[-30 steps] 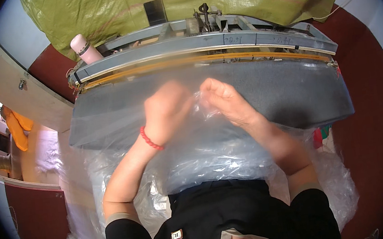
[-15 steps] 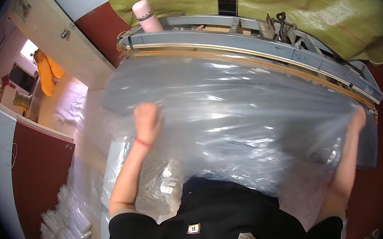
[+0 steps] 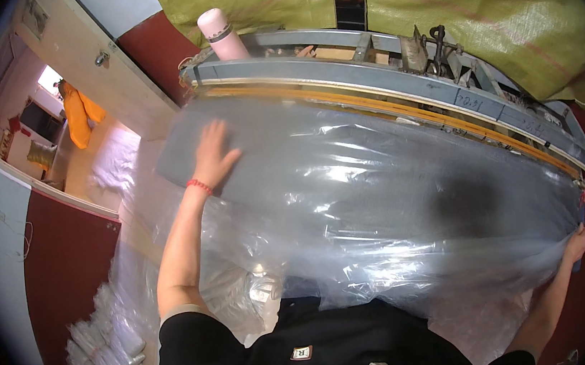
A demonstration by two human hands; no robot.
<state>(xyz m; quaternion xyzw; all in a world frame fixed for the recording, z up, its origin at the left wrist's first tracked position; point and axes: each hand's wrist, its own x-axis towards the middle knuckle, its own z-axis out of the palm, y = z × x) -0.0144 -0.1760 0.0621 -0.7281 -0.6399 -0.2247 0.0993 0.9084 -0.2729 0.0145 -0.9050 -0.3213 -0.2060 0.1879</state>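
A wide sheet of clear plastic film (image 3: 372, 181) lies across a grey work surface, glossy with light streaks and creased toward the near side. My left hand (image 3: 214, 155) rests flat on the left part of the film, fingers stretched and thumb apart, a red bead bracelet on its wrist. Out at the right end, my right hand (image 3: 576, 245) is closed on the film's edge near the surface's near right corner. The film looks pulled fairly smooth between the two hands, and its near part hangs against my black shirt.
Behind the film runs a long grey metal frame (image 3: 397, 84) with orange strips (image 3: 371, 110) along it. A pink bottle (image 3: 224, 37), a phone-like dark slab (image 3: 350, 10) and dark metal tools (image 3: 436, 51) are there. Bunched film (image 3: 106, 355) lies at left, near an open door (image 3: 106, 67).
My left hand has gone from a closed fist to flat and open, a little farther away. My right hand has moved nearer and rightward with the film's edge, and the film lies smoother.
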